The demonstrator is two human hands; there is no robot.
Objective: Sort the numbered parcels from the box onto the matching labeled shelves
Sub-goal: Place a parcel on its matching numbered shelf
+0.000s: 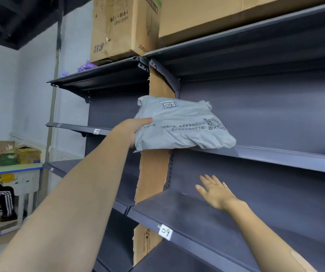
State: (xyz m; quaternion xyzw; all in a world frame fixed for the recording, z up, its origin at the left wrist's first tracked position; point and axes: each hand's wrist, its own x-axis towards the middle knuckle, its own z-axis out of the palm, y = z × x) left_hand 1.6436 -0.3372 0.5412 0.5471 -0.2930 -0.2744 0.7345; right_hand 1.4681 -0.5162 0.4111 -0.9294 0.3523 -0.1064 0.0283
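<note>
A grey plastic parcel with a white label reading 04 lies partly on the left end of a dark grey shelf, its left part hanging past the shelf end. My left hand grips the parcel's left edge, thumb on top. My right hand hovers with fingers spread over the shelf below, which carries a white tag reading 09 on its front edge. It holds nothing.
A cardboard divider stands upright between two shelf bays. Cardboard boxes sit on the top shelves. At the far left, a small table with boxes and another person's hand and legs.
</note>
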